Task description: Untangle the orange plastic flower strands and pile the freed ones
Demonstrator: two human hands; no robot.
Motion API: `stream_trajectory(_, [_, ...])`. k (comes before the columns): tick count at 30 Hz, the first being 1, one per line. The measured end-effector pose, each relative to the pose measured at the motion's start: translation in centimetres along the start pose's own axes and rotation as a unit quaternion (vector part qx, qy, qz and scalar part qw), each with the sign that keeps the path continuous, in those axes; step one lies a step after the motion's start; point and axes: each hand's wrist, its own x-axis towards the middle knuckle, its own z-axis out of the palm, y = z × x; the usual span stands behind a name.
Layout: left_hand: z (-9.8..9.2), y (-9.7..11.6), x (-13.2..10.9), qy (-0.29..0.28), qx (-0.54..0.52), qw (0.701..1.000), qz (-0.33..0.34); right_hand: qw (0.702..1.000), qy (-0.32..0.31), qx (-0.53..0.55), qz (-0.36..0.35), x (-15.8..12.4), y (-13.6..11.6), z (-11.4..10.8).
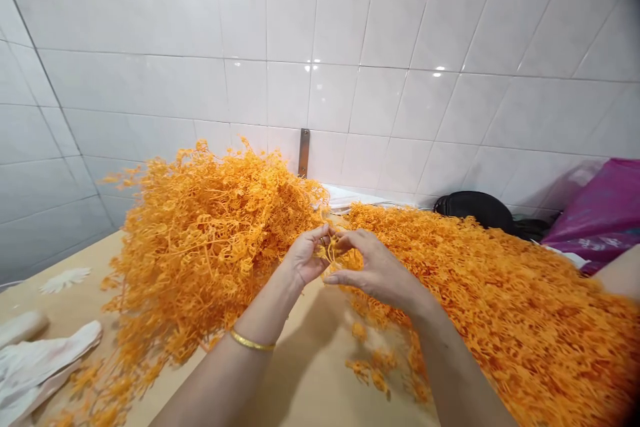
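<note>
My left hand [306,255] and my right hand [373,268] meet above the tan tabletop [305,373], both pinched on a small orange plastic sprig [332,248] held between their fingertips. A gold bangle [251,341] circles my left wrist. A tall heap of orange plastic sprigs [200,240] rises to the left of the hands. A wider, flatter heap of orange pieces [500,307] spreads to the right and under my right forearm. A few loose orange bits [370,370] lie on the table below the hands.
White cloth gloves [35,360] lie at the left edge, with a white flower-shaped piece [65,278] behind them. A black bag [475,208] and a magenta plastic bag [600,213] sit by the white tiled wall [320,47]. A metal bracket [303,152] hangs on the wall.
</note>
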Motion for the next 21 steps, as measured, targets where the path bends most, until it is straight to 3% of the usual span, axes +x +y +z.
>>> stream_trajectory(2, [0.2,0.0,-0.1,-0.011,0.01,0.999,0.031,0.999,0.031,0.004,-0.007,0.2,0.3,0.3])
stream_trajectory(5, [0.3,0.1,-0.3,-0.042,0.035,0.995,0.078,0.986,0.071,0.141,0.051,0.6,1.2,0.1])
stream_trajectory(8, [0.3,0.0,-0.4,-0.063,0.106,0.988,0.096,0.94,0.091,0.301,0.129,0.7,2.2,-0.4])
stream_trajectory(10, [0.3,-0.2,-0.5,-0.081,0.151,0.982,0.073,0.915,0.09,0.353,0.175,0.8,2.8,-0.5])
stream_trajectory(14, [-0.4,-0.1,-0.4,-0.101,0.199,0.975,-0.014,0.915,0.053,0.33,0.228,0.7,3.6,-0.4])
stream_trajectory(17, [-0.9,0.0,-0.1,-0.063,0.236,0.969,-0.036,0.931,0.019,0.279,0.234,0.5,3.8,-0.6])
stream_trajectory(21, [-1.1,-0.4,0.3,-0.013,0.27,0.962,-0.031,0.946,-0.042,0.262,0.187,0.2,3.7,-0.9])
